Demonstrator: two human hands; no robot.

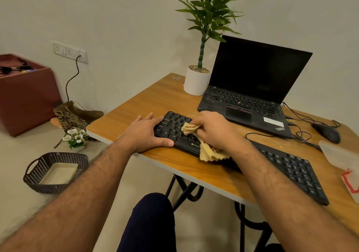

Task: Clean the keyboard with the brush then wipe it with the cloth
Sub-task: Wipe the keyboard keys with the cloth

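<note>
A: Head view, containers first. Go.

B: Three. Dark woven basket [55,172] on the floor at left, with a shallow cream tray [59,173] inside it. White pot [196,82] at the table's far edge, holding a tall green plant [210,12] with pebbles round the stem. Reddish-brown box [25,94] against the wall at far left, with dark cables and small bits on top — too small to name.

A: Task things?

B: One black keyboard [175,127] lying slantwise on the wooden table [155,98], near the front edge. One tan cloth [208,151], bunched on the keys around the keyboard's left-middle, its zigzag edge trailing toward the front. No brush that I can make out.

A: Hands?

B: Two. Left hand [148,133] clasps the keyboard's left end — fingers laid flat over the top corner, thumb hooked along the front edge. Right hand [212,129] has its fingers curled round the cloth, pressing it down on the keys.

A: Other counts?

B: One open laptop [250,98], screen dark, just right of the pot. One black mouse [326,133] at right, cables looping near it. One clear plastic bag [342,156] with red print at the right edge. One small bunch of white flowers [74,137] on the floor, one patterned paper bag [73,118] behind it. One wall socket panel [70,52], a cord plugged in.
</note>
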